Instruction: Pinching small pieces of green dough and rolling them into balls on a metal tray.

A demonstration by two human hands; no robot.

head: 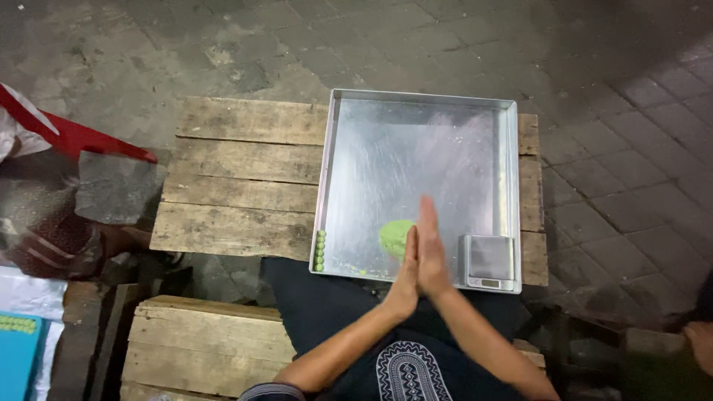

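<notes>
In the lower middle of the frame the left hand [407, 273] and the right hand [431, 251] are pressed flat together, palm against palm, fingers straight and pointing toward the top of the frame; whether anything lies between the palms cannot be told. They hover over the near edge of a shallow square metal tray [420, 104] that sits on a rough wooden plank table [245, 178]. Just beyond the fingertips, partly hidden by the left hand, a round lump of green dough [394, 235] rests on the tray's floor. Along the tray's lower left wall a short column of small green balls [320, 251] is lined up, touching one another. In the tray's lower right corner, just beside the right hand, stands a small digital scale [490, 262]. At the left edge of the frame another person's patterned sleeve [44, 230] shows, and a blue container [18, 356] sits in the bottom left corner.
</notes>
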